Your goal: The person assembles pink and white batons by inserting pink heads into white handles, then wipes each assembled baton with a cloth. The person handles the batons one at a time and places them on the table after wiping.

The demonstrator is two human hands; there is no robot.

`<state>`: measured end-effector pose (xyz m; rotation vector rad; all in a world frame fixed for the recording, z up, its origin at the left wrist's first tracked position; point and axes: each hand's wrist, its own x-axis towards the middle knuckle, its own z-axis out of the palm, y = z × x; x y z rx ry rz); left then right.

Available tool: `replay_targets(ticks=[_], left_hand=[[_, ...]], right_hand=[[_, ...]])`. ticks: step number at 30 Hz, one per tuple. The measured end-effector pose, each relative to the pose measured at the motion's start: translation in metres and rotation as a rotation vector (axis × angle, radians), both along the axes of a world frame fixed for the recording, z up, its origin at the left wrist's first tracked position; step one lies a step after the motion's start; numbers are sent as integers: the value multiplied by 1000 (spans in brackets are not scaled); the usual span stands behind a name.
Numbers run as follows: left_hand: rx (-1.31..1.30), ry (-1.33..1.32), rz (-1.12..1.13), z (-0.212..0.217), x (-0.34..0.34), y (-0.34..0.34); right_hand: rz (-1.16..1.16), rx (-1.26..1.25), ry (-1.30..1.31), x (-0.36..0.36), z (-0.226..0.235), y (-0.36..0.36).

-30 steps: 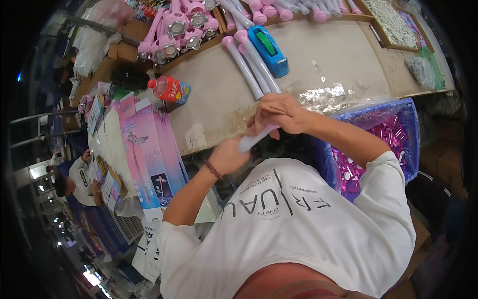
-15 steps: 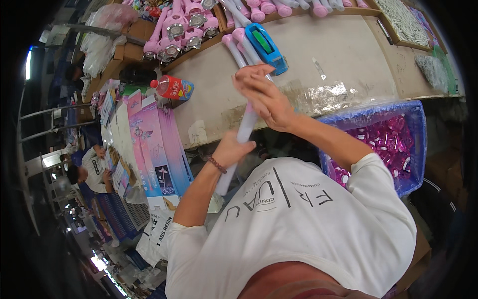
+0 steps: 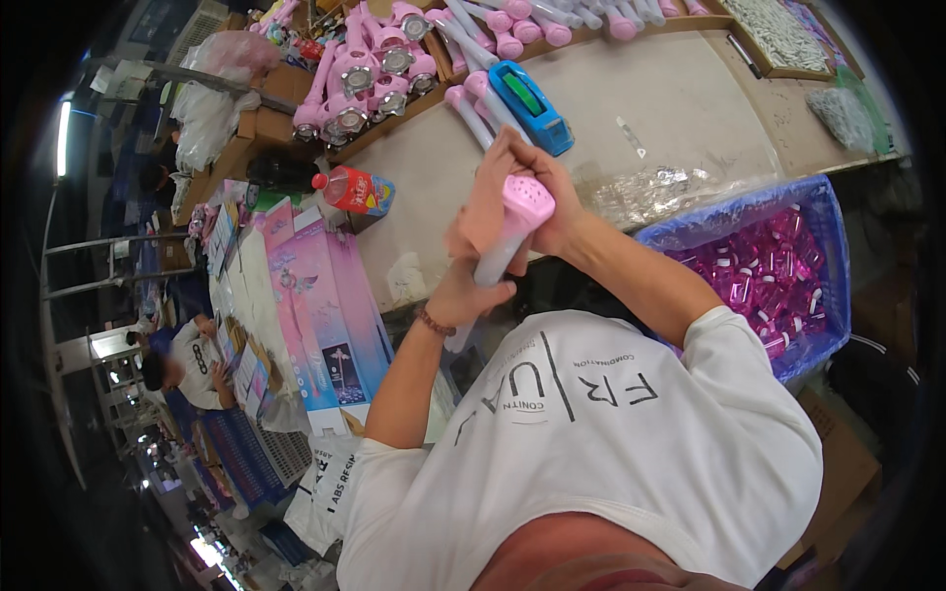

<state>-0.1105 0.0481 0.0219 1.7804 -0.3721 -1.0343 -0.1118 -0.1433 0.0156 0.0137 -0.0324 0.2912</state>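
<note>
I hold a toy wand upright over the near edge of the beige table. It has a pale lilac handle and a pink perforated round head. My left hand grips the lower handle; a beaded bracelet sits on that wrist. My right hand wraps around the pink head at the top. Two similar lilac-and-pink wands lie on the table just beyond my hands.
A blue tape dispenser lies on the table. A blue-lined crate of pink bottles stands at right. Clear plastic bags, pink toy parts, a red bottle, pink boxes at left. Seated people far left.
The wand has swung from lying low and slanted near the table edge to upright. My right hand rose with it and now covers its pink head.
</note>
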Motion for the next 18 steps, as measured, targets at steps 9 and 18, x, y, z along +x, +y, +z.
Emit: replay_targets(ticks=[9, 18], left_hand=[[455, -1046, 318, -56, 31, 48], [-212, 242, -79, -18, 15, 64]], right_hand=[[-517, -633, 643, -6, 13, 97], [-492, -427, 349, 11, 21, 86]])
